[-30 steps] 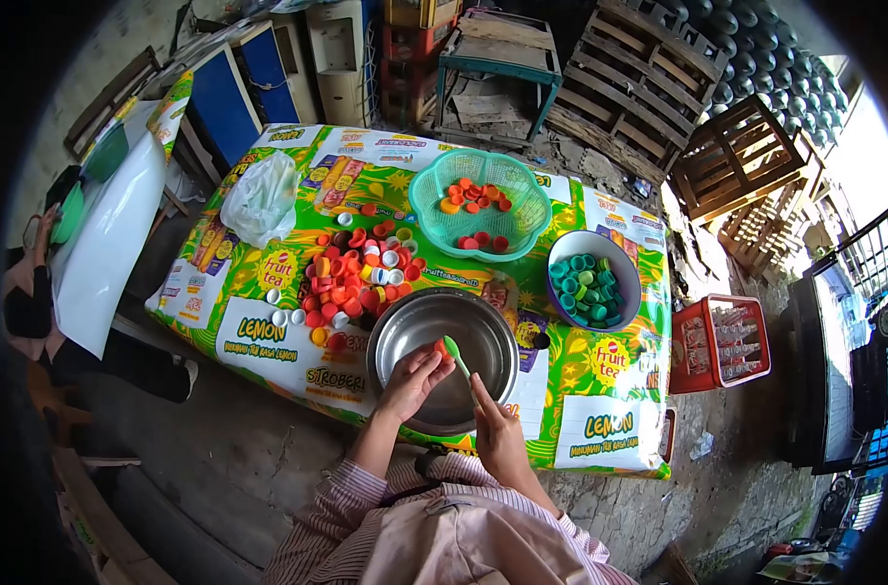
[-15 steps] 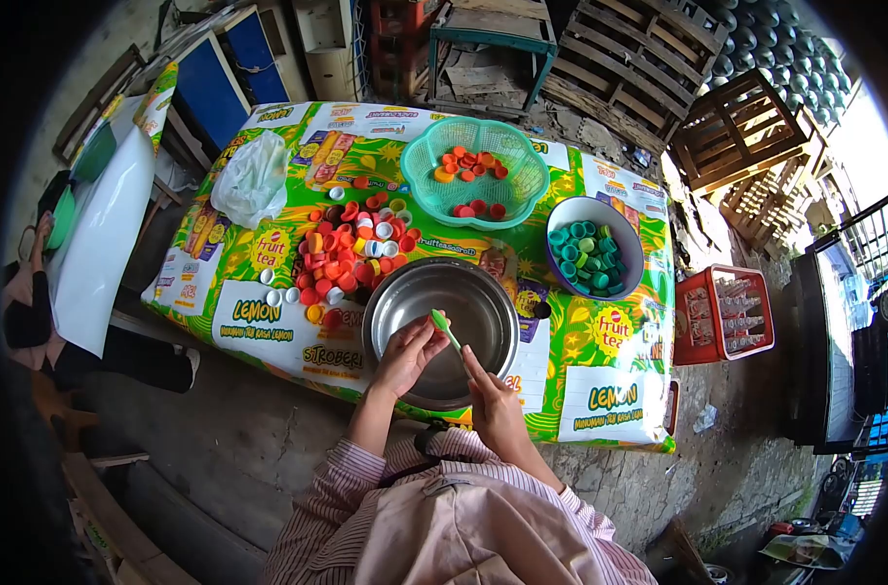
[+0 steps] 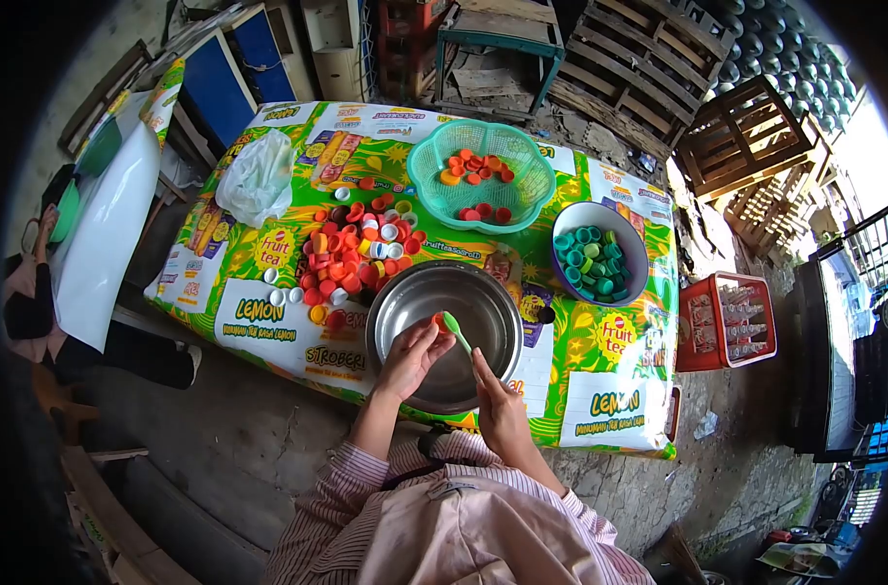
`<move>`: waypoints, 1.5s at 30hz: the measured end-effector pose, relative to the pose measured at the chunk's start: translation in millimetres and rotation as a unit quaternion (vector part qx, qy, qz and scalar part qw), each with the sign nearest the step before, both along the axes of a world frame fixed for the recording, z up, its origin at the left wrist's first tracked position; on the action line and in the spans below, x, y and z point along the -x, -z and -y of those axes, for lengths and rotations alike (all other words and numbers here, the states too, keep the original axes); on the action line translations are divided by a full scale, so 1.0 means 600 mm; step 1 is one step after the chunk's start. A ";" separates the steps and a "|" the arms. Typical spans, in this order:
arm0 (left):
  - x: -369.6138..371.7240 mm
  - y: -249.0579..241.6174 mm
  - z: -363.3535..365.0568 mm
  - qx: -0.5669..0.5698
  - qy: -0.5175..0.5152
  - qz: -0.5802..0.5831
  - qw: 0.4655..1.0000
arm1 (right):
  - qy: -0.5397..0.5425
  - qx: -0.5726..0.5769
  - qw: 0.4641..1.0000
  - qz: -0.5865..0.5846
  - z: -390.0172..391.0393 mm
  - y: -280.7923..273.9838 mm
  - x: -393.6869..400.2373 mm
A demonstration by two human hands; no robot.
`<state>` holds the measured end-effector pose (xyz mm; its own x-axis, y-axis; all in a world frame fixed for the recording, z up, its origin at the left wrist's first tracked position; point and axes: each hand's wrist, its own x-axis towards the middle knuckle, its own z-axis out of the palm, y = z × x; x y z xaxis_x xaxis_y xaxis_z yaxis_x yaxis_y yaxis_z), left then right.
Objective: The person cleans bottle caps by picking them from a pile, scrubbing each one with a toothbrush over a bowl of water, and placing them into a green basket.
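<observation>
Over the metal bowl [image 3: 507,336], my left hand [image 3: 413,361] pinches a small red bottle cap [image 3: 442,320]. My right hand [image 3: 500,402] is closed round the handle of a green-headed tool [image 3: 453,324], whose head touches or lies right beside the cap. Red, orange and white caps [image 3: 347,253] lie heaped on the table to the left of the bowl. Beyond it, a green basket [image 3: 429,195] holds red and orange caps [image 3: 475,167]. To the right stands a white and purple bowl [image 3: 636,255] with green caps [image 3: 590,263] inside.
A plastic bag [image 3: 257,179] lies on the patterned tablecloth [image 3: 615,336] at the left. A red crate [image 3: 693,322] stands beyond the right edge. Wooden pallets [image 3: 629,68] lean behind. Another person's arm [image 3: 44,239] shows at the far left.
The green head of the tool has tilted, and the red cap shows more clearly in my left hand. The whole view has shifted slightly.
</observation>
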<state>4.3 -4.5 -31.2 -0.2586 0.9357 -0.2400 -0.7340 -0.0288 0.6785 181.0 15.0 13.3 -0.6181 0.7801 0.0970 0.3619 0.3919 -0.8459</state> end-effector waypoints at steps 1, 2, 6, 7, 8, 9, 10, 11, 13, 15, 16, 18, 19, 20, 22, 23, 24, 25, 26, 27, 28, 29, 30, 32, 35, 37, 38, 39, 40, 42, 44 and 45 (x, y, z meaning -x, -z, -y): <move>0.000 0.001 0.000 -0.007 0.008 -0.012 1.000 | 0.021 -0.010 1.000 -0.019 -0.006 0.005 0.001; -0.001 0.002 0.001 -0.007 0.007 -0.012 1.000 | 0.041 -0.019 0.998 -0.038 -0.008 0.007 0.001; 0.000 -0.001 0.000 -0.008 0.009 0.001 1.000 | 0.010 0.000 1.000 -0.005 -0.003 0.002 -0.001; 0.000 -0.004 -0.002 -0.008 0.007 -0.011 1.000 | 0.022 -0.019 0.999 -0.030 -0.010 0.007 0.000; -0.002 -0.007 -0.003 -0.009 0.008 -0.011 1.000 | 0.023 -0.020 0.999 -0.030 -0.012 0.004 0.000; -0.003 -0.011 -0.003 -0.006 0.007 -0.001 1.000 | 0.030 -0.019 0.999 -0.037 -0.012 -0.004 0.000; -0.003 -0.014 -0.004 -0.003 0.006 0.010 1.000 | 0.037 -0.018 0.998 -0.043 -0.012 -0.009 0.001; -0.004 -0.014 -0.005 -0.004 0.006 0.010 1.000 | 0.037 -0.019 0.998 -0.043 -0.011 -0.007 0.001; -0.004 -0.013 -0.004 -0.021 0.006 0.021 1.000 | 0.016 -0.012 1.000 -0.019 -0.007 0.003 0.001; -0.004 -0.008 -0.004 -0.019 0.010 0.017 1.000 | 0.029 -0.015 0.999 -0.035 -0.013 0.003 -0.001; -0.004 -0.007 -0.003 -0.015 0.012 0.013 1.000 | 0.041 -0.016 0.998 -0.051 -0.016 0.002 -0.001; -0.003 -0.007 -0.004 -0.018 0.013 0.000 1.000 | 0.036 -0.030 0.999 -0.019 -0.013 -0.002 -0.005; -0.002 -0.008 -0.005 -0.020 0.012 -0.012 1.000 | 0.035 -0.028 0.999 -0.022 -0.014 0.002 -0.004; -0.003 -0.010 -0.005 -0.021 0.012 -0.012 1.000 | 0.032 -0.027 0.999 -0.023 -0.016 0.005 -0.003; -0.005 -0.017 -0.005 -0.015 0.016 0.001 1.000 | 0.054 -0.036 0.996 -0.067 -0.018 0.001 0.002; -0.006 -0.018 -0.005 -0.020 0.016 0.007 1.000 | 0.035 -0.042 0.998 -0.032 -0.015 -0.007 0.000; -0.006 -0.015 -0.005 -0.022 0.016 0.006 1.000 | 0.015 -0.047 0.999 0.004 -0.013 -0.011 -0.002; -0.005 -0.012 -0.006 -0.018 0.011 -0.007 1.000 | 0.014 -0.043 0.999 -0.003 -0.010 0.000 -0.001; -0.004 -0.009 -0.008 -0.015 0.007 -0.020 1.000 | 0.015 -0.045 0.999 -0.003 -0.014 0.004 0.001; -0.005 -0.010 -0.009 -0.017 0.006 -0.019 1.000 | 0.035 -0.042 0.998 -0.016 -0.018 0.006 0.000; -0.007 -0.011 -0.009 -0.018 0.005 -0.005 1.000 | 0.055 -0.037 0.997 -0.029 -0.019 0.007 0.000; -0.006 -0.013 -0.008 -0.018 0.005 0.007 1.000 | 0.053 -0.036 0.998 -0.029 -0.016 0.003 -0.002; -0.006 -0.014 -0.009 -0.018 0.004 0.007 1.000 | 0.028 -0.037 0.999 0.003 -0.010 -0.005 -0.005; -0.005 -0.014 -0.008 0.003 -0.007 -0.015 1.000 | 0.003 -0.033 0.999 0.037 -0.005 -0.004 -0.007; -0.005 -0.001 -0.005 -0.022 0.014 -0.025 0.999 | 0.052 -0.032 0.998 0.012 -0.012 -0.003 -0.009; -0.003 -0.009 -0.006 -0.015 0.008 -0.025 1.000 | 0.027 -0.017 0.999 0.020 -0.008 0.000 -0.013; -0.003 -0.014 -0.006 -0.009 0.002 -0.025 1.000 | 0.003 -0.001 1.000 0.028 -0.007 0.000 -0.015; -0.004 -0.017 -0.007 -0.011 0.002 -0.026 1.000 | 0.003 -0.003 1.000 0.027 -0.011 -0.002 -0.014; -0.009 -0.018 -0.007 -0.012 -0.001 -0.056 0.998 | 0.031 0.005 0.999 -0.006 -0.019 -0.005 -0.013; -0.009 -0.022 -0.009 -0.012 -0.004 -0.087 0.996 | 0.058 0.014 0.997 -0.040 -0.028 -0.013 -0.014; -0.006 -0.024 -0.008 -0.030 0.018 -0.206 0.978 | 0.015 0.012 0.997 -0.069 -0.029 -0.027 -0.022; -0.005 -0.028 -0.009 -0.056 0.012 -0.216 0.975 | 0.000 0.035 0.998 -0.048 -0.027 -0.032 -0.026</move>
